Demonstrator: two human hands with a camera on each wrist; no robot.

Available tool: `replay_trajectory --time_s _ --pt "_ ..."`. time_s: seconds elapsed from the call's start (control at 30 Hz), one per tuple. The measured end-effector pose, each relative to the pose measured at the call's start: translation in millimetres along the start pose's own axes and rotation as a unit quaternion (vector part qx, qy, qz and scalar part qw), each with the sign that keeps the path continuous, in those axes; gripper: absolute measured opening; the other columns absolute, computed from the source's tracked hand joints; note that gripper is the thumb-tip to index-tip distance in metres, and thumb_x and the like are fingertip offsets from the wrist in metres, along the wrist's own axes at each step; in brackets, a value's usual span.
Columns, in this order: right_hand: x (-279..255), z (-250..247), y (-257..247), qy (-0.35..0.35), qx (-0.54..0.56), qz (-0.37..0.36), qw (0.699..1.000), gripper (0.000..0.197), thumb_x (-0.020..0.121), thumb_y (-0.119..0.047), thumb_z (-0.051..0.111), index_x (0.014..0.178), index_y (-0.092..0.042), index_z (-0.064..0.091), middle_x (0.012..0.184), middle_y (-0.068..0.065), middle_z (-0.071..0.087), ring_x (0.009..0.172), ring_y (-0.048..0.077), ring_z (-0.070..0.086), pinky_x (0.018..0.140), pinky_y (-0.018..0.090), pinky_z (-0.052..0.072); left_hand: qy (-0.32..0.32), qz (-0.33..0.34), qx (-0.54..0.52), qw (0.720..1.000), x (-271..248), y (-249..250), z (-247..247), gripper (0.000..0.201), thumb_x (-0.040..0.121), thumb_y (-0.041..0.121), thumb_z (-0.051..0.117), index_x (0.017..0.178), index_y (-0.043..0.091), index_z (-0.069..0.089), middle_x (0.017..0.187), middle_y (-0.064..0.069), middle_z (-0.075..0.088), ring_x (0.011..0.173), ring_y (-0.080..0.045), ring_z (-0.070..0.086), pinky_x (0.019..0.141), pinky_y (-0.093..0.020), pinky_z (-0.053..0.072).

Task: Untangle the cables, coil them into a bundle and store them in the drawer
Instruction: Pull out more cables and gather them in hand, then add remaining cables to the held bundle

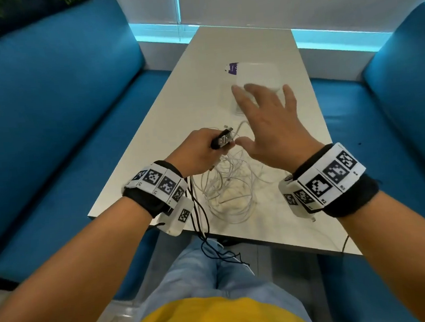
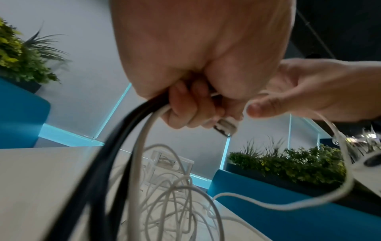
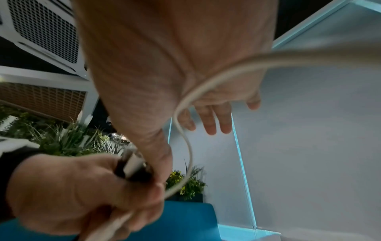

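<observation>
A tangle of thin white cables (image 1: 230,187) lies on the white table (image 1: 176,107) near its front edge. My left hand (image 1: 198,151) grips a bunch of cable ends, black and white, with the plugs (image 1: 223,140) sticking out of the fist. In the left wrist view a metal plug (image 2: 224,127) shows below the curled fingers (image 2: 185,110). Black cables (image 1: 200,212) hang from that hand over the table edge. My right hand (image 1: 267,126) hovers above the tangle with fingers spread. One white cable (image 3: 186,143) runs across its palm (image 3: 208,117). The clear drawer box (image 1: 258,76) stands farther back.
Blue sofas (image 1: 49,110) (image 1: 394,121) flank the table on both sides. A purple label (image 1: 232,69) lies beside the clear box. Green plants (image 2: 288,166) stand behind the sofa backs. My legs (image 1: 214,267) are under the table's front edge.
</observation>
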State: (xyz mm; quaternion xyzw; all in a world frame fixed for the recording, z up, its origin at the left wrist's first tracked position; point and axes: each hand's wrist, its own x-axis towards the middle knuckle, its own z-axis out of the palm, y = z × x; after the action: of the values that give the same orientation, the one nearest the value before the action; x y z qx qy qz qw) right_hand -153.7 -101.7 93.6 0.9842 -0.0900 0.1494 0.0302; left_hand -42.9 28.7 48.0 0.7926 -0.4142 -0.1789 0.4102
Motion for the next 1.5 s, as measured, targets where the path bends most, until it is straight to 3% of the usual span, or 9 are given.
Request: replay_trajectory --time_s 0.13,0.23,0.4,0.63,0.97,1.2,1.33,1.4,1.5 --pt "-6.8 2.6 4.4 -0.061 0.015 -0.003 0.998 0.046 0.092 -0.036 0.058 0.135 -0.022 0.049 0.135 0.002 0.055 0.128 0.023 0.047 0.112 0.049 0.024 -0.036 -0.014 0.007 0.999 1.4 13.4 8.1 0.025 0.095 0.024 0.059 0.078 0.006 0.062 0.065 -0.003 0.057 0.051 -0.015 0.054 0.053 -0.032 0.050" --pt "-22.8 8.0 21.3 -0.118 0.174 0.071 0.975 0.023 0.095 -0.038 0.052 0.091 -0.024 0.069 0.085 -0.002 0.070 0.085 0.022 0.064 0.079 0.039 0.050 -0.052 -0.010 -0.024 0.998 0.4 21.3 14.5 0.028 0.094 0.030 0.061 0.073 0.011 0.063 0.069 -0.007 0.056 0.057 -0.015 0.051 0.051 -0.026 0.046" --pt "-65.5 12.2 51.9 -0.054 0.286 0.182 0.939 0.018 0.095 -0.023 0.051 0.079 -0.023 0.060 0.070 -0.005 0.066 0.070 0.011 0.060 0.066 0.028 0.045 -0.033 -0.035 -0.229 0.972 -5.6 31.1 37.4 0.017 0.086 0.022 0.071 0.099 0.010 0.071 0.053 0.009 0.033 0.047 -0.010 0.027 0.045 -0.021 0.021" --pt "-121.9 28.7 53.5 0.008 0.546 0.292 0.785 0.023 0.101 -0.015 0.045 0.085 -0.007 0.060 0.067 0.014 0.065 0.058 0.016 0.064 0.066 0.031 0.058 -0.058 -0.021 -0.315 0.947 -8.8 45.7 87.7 0.029 0.086 0.006 0.067 0.114 0.012 0.066 0.063 0.001 0.026 0.050 -0.011 0.021 0.045 -0.020 0.021" --pt "-140.6 39.5 49.5 -0.012 0.621 0.296 0.726 0.019 0.101 -0.014 0.046 0.092 -0.011 0.063 0.064 0.005 0.062 0.060 0.016 0.065 0.066 0.027 0.056 -0.062 -0.029 -0.381 0.922 -6.0 69.7 122.9 0.028 0.099 0.025 0.052 0.074 0.014 0.060 0.058 0.000 0.031 0.046 -0.008 0.025 0.044 -0.019 0.022" --pt "-164.4 48.1 61.3 -0.020 0.747 0.327 0.578 0.025 0.101 -0.019 0.042 0.089 -0.005 0.059 0.049 -0.004 0.033 0.037 0.011 0.034 0.054 0.028 0.047 -0.105 -0.026 -0.409 0.906 -4.2 75.9 128.7 0.038 0.102 0.034 0.041 0.068 0.017 0.048 0.070 0.001 0.062 0.075 -0.013 0.054 0.061 -0.025 0.036" --pt "-199.9 74.2 78.6 -0.024 0.704 0.414 0.576 0.040 0.099 -0.038 0.044 0.080 -0.006 0.058 0.047 -0.004 0.022 0.036 0.008 0.018 0.044 0.024 0.034 -0.134 -0.053 -0.472 0.870 0.0 87.4 126.4 0.038 0.102 0.038 0.037 0.072 0.016 0.044 0.051 0.005 0.037 0.063 -0.017 0.059 0.087 -0.047 0.050" --pt "-223.1 89.4 83.5 -0.039 0.672 0.456 0.582 0.043 0.099 -0.041 0.045 0.077 -0.006 0.056 0.045 -0.005 0.023 0.037 0.009 0.019 0.045 0.026 0.031 -0.158 -0.063 -0.481 0.860 -1.6 93.8 128.5 0.038 0.101 0.041 0.037 0.072 0.018 0.042 0.051 0.006 0.026 0.047 -0.013 0.037 0.068 -0.038 0.055" --pt "-249.4 101.0 86.2 -0.046 0.648 0.480 0.590 0.042 0.098 -0.039 0.049 0.074 -0.005 0.057 0.044 -0.004 0.025 0.038 0.011 0.021 0.045 0.026 0.030 -0.204 -0.053 -0.414 0.885 -9.2 101.5 142.3 0.040 0.102 0.043 0.037 0.069 0.020 0.040 0.055 0.006 0.019 0.047 -0.010 0.016 0.046 -0.023 0.030"
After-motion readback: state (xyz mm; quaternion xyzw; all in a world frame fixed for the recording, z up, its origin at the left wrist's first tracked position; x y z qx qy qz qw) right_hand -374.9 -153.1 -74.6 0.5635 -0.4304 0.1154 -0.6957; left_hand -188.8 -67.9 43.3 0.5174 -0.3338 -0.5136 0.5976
